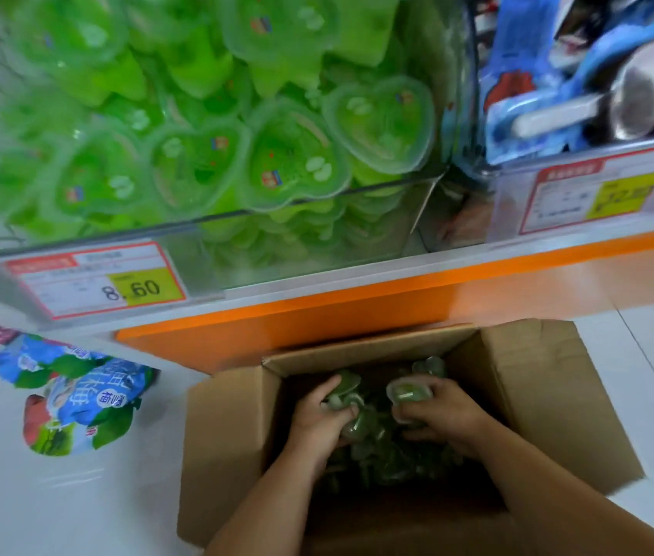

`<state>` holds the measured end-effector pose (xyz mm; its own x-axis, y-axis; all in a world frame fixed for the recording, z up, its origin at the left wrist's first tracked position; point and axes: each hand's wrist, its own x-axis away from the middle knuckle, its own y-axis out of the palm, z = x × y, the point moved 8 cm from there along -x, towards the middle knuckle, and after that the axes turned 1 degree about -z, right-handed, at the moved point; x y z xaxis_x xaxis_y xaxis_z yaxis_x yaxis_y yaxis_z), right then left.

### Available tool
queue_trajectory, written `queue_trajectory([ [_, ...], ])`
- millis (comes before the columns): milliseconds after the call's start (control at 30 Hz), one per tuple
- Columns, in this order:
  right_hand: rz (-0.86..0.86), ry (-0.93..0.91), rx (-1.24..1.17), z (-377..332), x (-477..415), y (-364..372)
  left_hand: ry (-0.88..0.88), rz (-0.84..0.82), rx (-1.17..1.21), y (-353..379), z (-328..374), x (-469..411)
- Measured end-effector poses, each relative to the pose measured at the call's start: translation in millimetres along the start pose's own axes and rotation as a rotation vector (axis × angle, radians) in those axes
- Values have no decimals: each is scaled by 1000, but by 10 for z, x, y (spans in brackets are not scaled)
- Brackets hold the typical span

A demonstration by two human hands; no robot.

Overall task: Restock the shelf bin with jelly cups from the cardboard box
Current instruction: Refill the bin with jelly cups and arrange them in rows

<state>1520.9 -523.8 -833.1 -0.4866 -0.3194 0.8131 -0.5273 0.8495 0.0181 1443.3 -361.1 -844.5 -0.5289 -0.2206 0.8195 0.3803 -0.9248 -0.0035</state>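
Left grip (317,413), right grip (443,411) clutch jelly cups (408,391) inside cardboard box (538,379).

A shop. Up past the left grip (317,411), a price tag (100,280) reading 8.60 fronts a clear bin (204,254) heaped with jelly cups (293,154). Up past the right grip (441,411), another tag (594,194) stands on the same orange-edged shelf (357,311).

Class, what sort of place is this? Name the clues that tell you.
Probably a shop, such as a supermarket: a price tag reading 8.60 fronts a shelf bin piled with green jelly cups, and a cardboard box of more cups sits below.
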Motion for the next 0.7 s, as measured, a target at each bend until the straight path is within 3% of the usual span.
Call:
queue_trajectory([
  [267,-76,-225,114,-596,1112,134,286,-60,-200,-119,571,1052],
  [367,-57,-338,208,-841,1568,240,510,-34,-365,-164,898,1583],
  [500,-19,-563,342,-1267,2281,403,771,-11,-602,-217,1413,2337],
  [700,50,-953,602,-2056,3301,637,1016,62,-625,-501,1963,3276],
])
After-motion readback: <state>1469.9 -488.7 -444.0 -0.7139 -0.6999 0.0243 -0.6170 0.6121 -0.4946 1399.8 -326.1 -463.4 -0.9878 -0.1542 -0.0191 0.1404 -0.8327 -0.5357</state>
